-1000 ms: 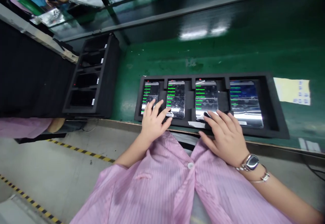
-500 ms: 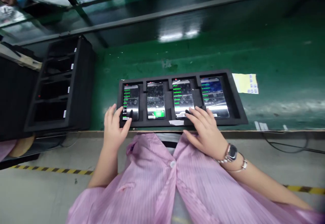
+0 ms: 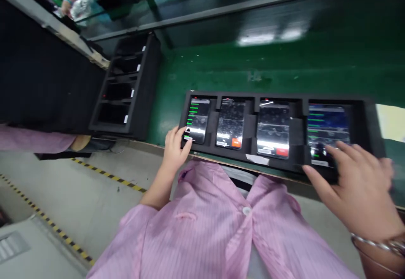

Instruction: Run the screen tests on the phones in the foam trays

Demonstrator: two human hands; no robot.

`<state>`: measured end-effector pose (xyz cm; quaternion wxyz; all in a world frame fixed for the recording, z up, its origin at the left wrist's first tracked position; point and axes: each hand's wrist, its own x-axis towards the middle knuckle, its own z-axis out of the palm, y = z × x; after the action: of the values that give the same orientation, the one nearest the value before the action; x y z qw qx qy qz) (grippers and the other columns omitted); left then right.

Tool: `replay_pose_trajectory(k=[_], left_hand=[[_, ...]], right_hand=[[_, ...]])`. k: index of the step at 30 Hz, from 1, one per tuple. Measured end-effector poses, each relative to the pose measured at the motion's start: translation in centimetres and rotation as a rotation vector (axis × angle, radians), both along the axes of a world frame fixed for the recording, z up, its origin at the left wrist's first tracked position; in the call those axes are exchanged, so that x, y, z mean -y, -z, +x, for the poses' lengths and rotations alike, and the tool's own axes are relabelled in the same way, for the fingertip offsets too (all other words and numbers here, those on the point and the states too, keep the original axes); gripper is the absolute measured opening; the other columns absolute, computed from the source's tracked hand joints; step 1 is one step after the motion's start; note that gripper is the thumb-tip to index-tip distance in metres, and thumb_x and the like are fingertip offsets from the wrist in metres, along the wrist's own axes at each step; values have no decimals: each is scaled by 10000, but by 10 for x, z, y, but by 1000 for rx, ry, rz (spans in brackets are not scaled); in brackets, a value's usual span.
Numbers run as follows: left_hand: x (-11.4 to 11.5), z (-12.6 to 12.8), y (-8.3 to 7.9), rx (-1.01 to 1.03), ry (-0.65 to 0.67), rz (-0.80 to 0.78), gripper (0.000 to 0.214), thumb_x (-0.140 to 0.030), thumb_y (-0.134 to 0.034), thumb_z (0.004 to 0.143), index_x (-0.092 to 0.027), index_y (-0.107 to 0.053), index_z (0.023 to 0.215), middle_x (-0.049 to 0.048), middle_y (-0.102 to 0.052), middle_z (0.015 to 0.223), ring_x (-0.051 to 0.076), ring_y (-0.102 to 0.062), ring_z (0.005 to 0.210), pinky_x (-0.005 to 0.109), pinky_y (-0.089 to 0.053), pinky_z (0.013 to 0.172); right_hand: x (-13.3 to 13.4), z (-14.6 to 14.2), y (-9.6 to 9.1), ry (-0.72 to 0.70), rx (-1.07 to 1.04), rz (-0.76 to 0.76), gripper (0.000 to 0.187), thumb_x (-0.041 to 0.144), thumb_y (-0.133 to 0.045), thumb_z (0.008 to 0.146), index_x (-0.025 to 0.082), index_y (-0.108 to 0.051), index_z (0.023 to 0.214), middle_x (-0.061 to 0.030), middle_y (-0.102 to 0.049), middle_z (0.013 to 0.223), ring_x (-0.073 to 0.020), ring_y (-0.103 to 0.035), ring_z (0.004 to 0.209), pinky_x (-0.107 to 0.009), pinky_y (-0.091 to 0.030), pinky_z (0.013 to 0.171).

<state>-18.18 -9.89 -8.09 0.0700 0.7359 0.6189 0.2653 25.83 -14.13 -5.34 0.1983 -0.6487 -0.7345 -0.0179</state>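
A black foam tray point(image 3: 253, 97) lies on the green belt and holds four lit phones side by side. My left hand point(image 3: 174, 151) rests at the tray's near left corner, its thumb touching the bottom of the leftmost phone point(image 3: 198, 119), fingers loosely curled. My right hand point(image 3: 357, 188) hovers with spread fingers over the bottom of the rightmost phone point(image 3: 329, 131), fingertips on or just above the screen. The two middle phones point(image 3: 230, 122) point(image 3: 274, 128) show a small red button near their lower edge. Neither hand holds anything.
A second black foam tray point(image 3: 126, 87) with several dark slots stands at the left on the belt. A yellowish paper label point(image 3: 390, 121) is stuck to the belt at the right. Another person's pink sleeve point(image 3: 34, 138) reaches in at the left. Yellow-black floor tape point(image 3: 104, 175) runs below.
My right hand moved from the third phone to the rightmost one. My left hand stays at the leftmost phone. The two middle screens changed, now showing red buttons. The camera swung right.
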Motion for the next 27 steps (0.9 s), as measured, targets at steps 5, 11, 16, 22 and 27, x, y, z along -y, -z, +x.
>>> replay_pose_trajectory(k=[5,11,16,22,27], left_hand=[[1,0,1,-19,-21,16,485,-470,-467,1089,-163,-594,1442,222,-594,1460,342,-536,1393,541,-410,1210],[-3,2,-5,-65,-31,-88,468,-453,-490,1075,-205,-601,1455,191,-607,1457,341,-535,1412,551,-412,1217],[-2,-15,-39,-20,13,-50,531,-469,-569,1054,-251,-509,1535,171,-523,1585,313,-508,1477,508,-432,1225],[-2,-114,-69,191,-599,402,645,-415,-754,910,-196,-526,1472,201,-399,1662,360,-255,1617,573,-183,1333],[-22,-188,-69,807,-1101,273,714,-444,-727,898,-229,-436,1514,176,-424,1621,298,-447,1495,499,-386,1236]], right_hand=[[-3,-1,0,-96,-48,77,675,616,-420,1059,50,-605,1378,-322,-643,1358,-490,-529,1421,-702,-358,1204],[-2,-36,5,-283,-84,94,544,500,-524,1065,93,-547,1425,-289,-612,1407,-463,-470,1478,-696,-346,1227],[-9,-72,8,-436,40,144,389,273,-551,1052,141,-578,1416,-244,-615,1447,-451,-455,1495,-725,-332,1225],[-72,-74,22,-398,106,220,375,278,-481,1066,156,-656,1374,-251,-590,1494,-492,-417,1514,-740,-366,1185],[-166,-65,27,-354,161,283,393,343,-441,1090,162,-727,1290,-217,-668,1419,-415,-547,1425,-681,-358,1208]])
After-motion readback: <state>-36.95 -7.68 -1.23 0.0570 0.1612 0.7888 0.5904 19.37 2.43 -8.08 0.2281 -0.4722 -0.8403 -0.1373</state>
